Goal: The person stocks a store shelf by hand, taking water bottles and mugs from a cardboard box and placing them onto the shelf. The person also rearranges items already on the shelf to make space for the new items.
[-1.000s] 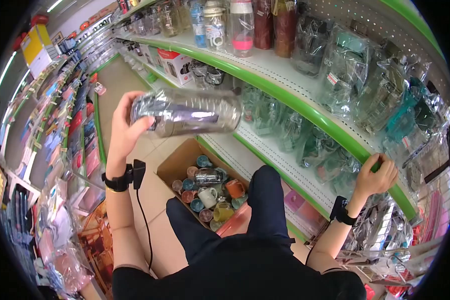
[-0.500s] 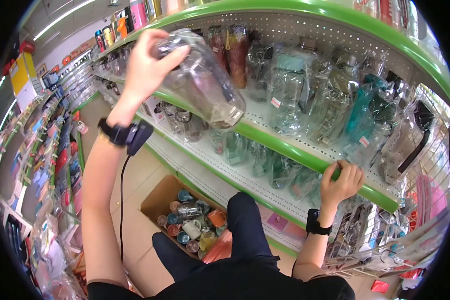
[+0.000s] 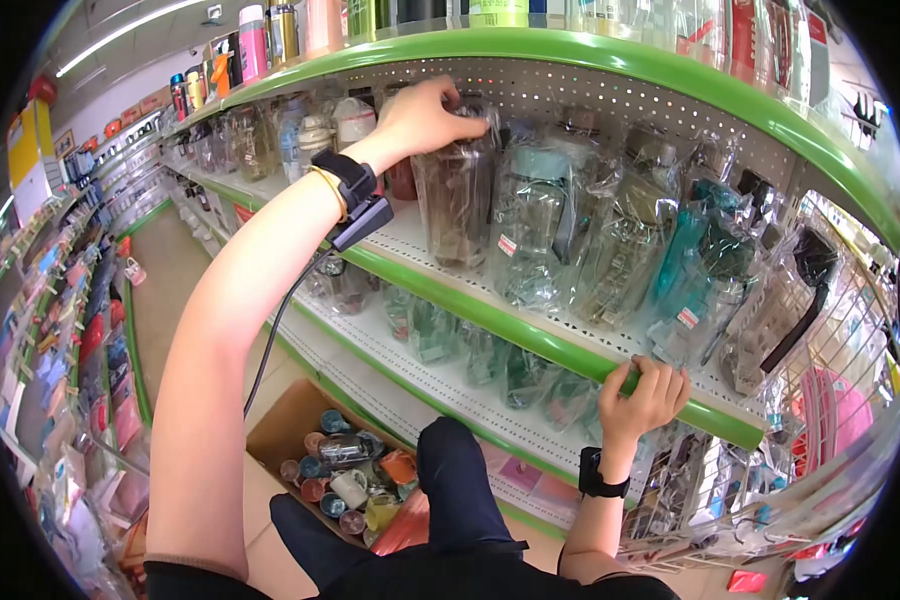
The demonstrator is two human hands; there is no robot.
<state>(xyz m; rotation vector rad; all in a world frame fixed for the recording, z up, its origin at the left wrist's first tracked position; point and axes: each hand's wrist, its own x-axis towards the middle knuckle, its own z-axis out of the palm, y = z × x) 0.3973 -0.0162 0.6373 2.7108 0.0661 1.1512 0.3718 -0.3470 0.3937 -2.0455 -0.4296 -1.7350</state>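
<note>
The clear bottle (image 3: 457, 195), wrapped in crinkled plastic film, stood upright on the middle shelf (image 3: 420, 240), at the left end of a row of similar wrapped bottles (image 3: 535, 225) and close to the perforated back panel. The left hand (image 3: 425, 118) was clasped over its top, fingers curled around the cap end, with the arm stretched up from below and a black wrist device (image 3: 355, 195) and its cable hanging from the forearm. Just to the right in the row stood taller wrapped bottles, among them a teal bottle (image 3: 705, 270) bearing a small price sticker. The right hand (image 3: 648, 397) was closed around the green shelf edge (image 3: 490, 315) farther along, fingers hooked over the lip, a black wristband (image 3: 602, 487) on the wrist. Under that edge, a lower shelf (image 3: 370, 345) carried more wrapped items. On the floor beside the person's knee sat an open cardboard box (image 3: 288, 430) filled with coloured mugs (image 3: 350, 485). A top shelf (image 3: 570, 50) above held flasks and cartons.
</note>
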